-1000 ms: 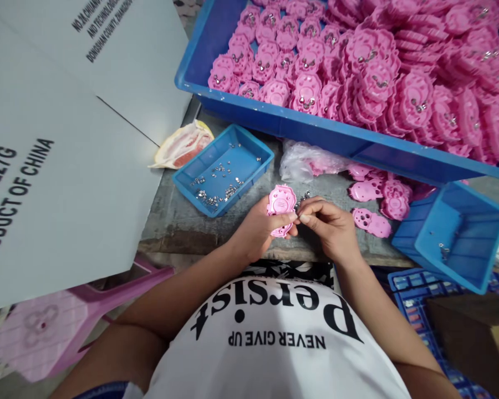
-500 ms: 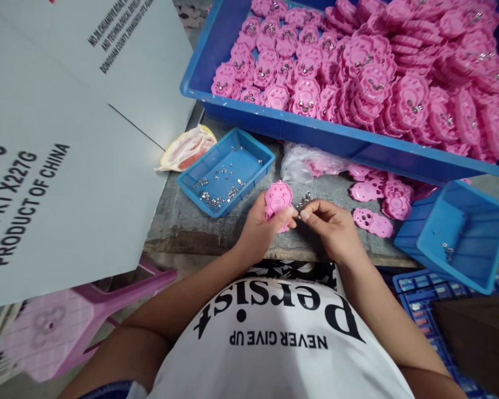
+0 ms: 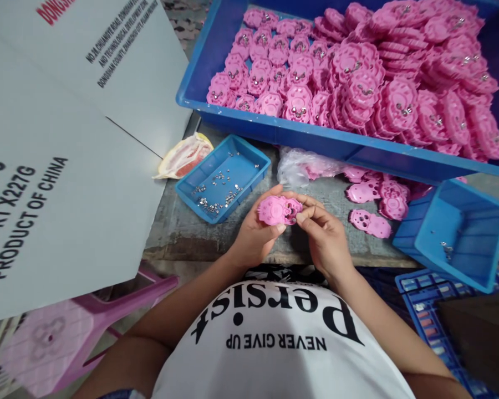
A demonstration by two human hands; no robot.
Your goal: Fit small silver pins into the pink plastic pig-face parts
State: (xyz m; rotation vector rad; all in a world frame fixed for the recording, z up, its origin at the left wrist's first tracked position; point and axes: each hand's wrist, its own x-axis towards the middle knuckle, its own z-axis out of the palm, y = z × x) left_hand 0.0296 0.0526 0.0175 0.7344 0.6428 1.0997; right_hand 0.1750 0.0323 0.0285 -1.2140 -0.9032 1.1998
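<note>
My left hand point(image 3: 255, 233) is closed around a pink animal-shaped plastic piece point(image 3: 273, 210), held level above the worktop with its holed half toward the right. At that holed end my right hand point(image 3: 326, 233) pinches with thumb and forefinger against the piece. Whatever sits between those fingertips is too small to make out. To the left of the hands lies a shallow blue tray point(image 3: 182, 194) holding many small shiny metal bits point(image 3: 210, 205). Loose pink pieces point(image 3: 370, 223) rest on the worktop to the right of my right hand.
A large blue bin point(image 3: 249, 124) full of pink pieces stands behind. A clear plastic bag point(image 3: 293, 166) lies before it. At right is a deep blue box point(image 3: 461, 221) with a few metal bits. Fruit peel point(image 3: 185, 158), a big carton point(image 3: 66, 166) and a pink stool point(image 3: 45, 338) are at left.
The pink piece has turned from upright to lying sideways, showing its holed half. My right hand has moved from beside the small metal pile to the piece's end. The view has shifted slightly.
</note>
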